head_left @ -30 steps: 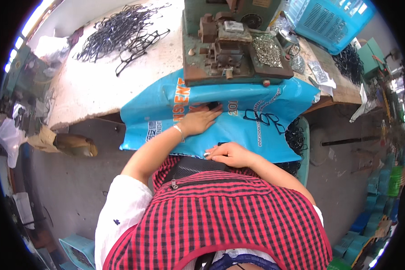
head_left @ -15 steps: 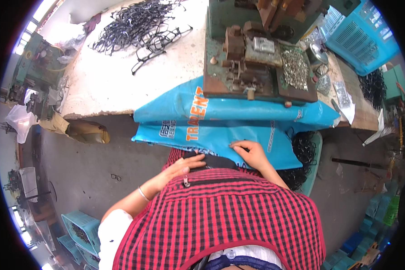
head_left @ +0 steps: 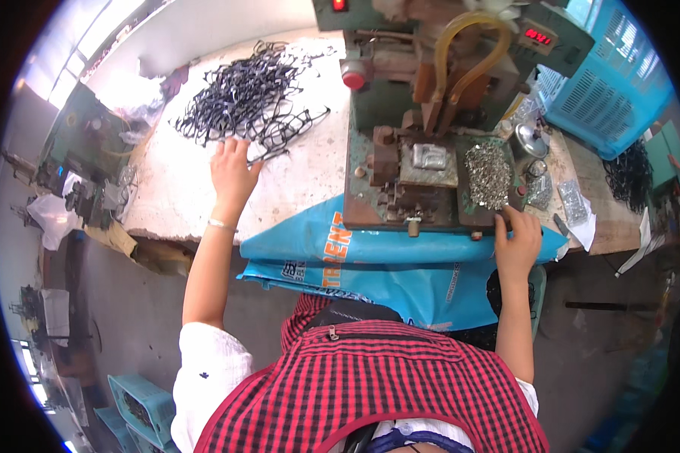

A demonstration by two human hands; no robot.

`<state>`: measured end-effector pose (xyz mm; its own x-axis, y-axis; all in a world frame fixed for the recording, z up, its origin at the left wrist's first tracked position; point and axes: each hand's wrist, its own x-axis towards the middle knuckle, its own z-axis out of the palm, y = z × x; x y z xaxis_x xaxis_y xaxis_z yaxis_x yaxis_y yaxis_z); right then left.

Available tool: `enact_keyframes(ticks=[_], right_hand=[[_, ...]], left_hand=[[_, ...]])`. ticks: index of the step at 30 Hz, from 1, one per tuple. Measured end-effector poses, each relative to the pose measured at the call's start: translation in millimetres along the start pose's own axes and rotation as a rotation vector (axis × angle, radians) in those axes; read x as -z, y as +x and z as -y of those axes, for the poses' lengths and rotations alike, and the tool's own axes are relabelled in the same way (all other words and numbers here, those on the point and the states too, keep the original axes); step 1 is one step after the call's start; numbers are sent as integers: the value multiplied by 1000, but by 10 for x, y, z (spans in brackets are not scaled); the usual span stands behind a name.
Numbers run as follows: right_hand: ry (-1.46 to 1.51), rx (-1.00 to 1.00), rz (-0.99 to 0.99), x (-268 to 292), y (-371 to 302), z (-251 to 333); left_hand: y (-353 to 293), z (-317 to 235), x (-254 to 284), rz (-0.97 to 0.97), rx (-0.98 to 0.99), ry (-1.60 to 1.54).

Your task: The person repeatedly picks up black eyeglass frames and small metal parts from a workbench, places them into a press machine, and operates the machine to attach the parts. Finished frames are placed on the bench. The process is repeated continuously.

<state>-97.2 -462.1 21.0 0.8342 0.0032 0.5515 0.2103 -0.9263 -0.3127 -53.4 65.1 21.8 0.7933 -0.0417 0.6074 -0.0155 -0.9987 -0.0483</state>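
Observation:
My left hand [head_left: 234,170] reaches over the worktable with its fingers stretched out. Its fingertips meet the near edge of a tangled pile of black eyeglass frames [head_left: 238,94]; the thumb sits apart beside one frame. At the front of a green bench machine [head_left: 366,192], my right hand [head_left: 518,238] touches the near edge of a heap of small metal parts [head_left: 487,175]. Its thumb and forefinger are slightly apart, and no part shows between them. Left of that heap, a metal block [head_left: 429,157] sits on the machine's bed.
Blue plastic sheeting [head_left: 400,249] hangs from the table front over my lap. A red button [head_left: 353,75] juts from the machine's left side. To the right are a lidded metal container [head_left: 533,140], a bag of small parts [head_left: 573,202] and a blue basket [head_left: 608,83].
Both hands have left my lap. The left went forward to the eyeglass frames, the right forward to the metal parts. The view has tilted up, showing more of the machine.

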Motion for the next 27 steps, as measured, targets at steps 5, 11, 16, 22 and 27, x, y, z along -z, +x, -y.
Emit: enact_keyframes(ticks=[5, 11, 16, 22, 27], right_hand=[[27, -2, -80, -412, 264, 43], [-6, -8, -84, -433, 363, 50], [59, 66, -140, -489, 289, -8], [162, 29, -182, -441, 354, 40], [225, -85, -191, -460, 409, 112]], left_hand=[[-449, 184, -544, 92, -22, 31], [-565, 167, -370, 195, 49, -104], [-558, 136, -275, -135, 551, -1017], [-241, -398, 2, 91, 963, -1581], [138, -1435, 756, -238, 218, -1131]])
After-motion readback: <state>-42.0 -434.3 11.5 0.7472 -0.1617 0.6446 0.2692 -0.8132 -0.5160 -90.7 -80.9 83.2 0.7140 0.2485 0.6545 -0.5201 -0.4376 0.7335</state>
